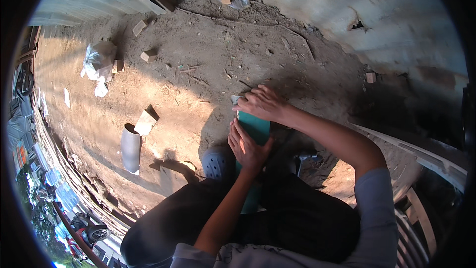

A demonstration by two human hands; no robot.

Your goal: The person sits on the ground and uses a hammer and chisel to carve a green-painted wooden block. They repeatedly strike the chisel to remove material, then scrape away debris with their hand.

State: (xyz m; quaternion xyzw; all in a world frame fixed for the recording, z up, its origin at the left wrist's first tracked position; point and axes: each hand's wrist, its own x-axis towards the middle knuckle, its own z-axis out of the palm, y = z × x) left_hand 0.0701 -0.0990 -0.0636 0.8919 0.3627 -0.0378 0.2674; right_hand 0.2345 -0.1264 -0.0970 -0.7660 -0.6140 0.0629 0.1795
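A long green board (256, 128) runs out from between my legs, its far end just above the ground. My left hand (248, 150) lies across it, fingers along the left edge and thumb at the right edge, holding it. Beyond that, my right hand (263, 103) is bent over the far end, with its fingers curled at the left corner. A small pale grey piece (236, 99) shows beside the right fingertips; I cannot tell whether it is part of the board. The undersides of both hands are hidden.
Wood blocks (148, 55) lie scattered on the dirt ground. To the left are a grey curved tube (130, 150), a pale wood block (145, 122) and a white plastic bag (100, 62). My clog (216, 164) stands beside the board. Metal sheeting (367, 10) bounds the far right.
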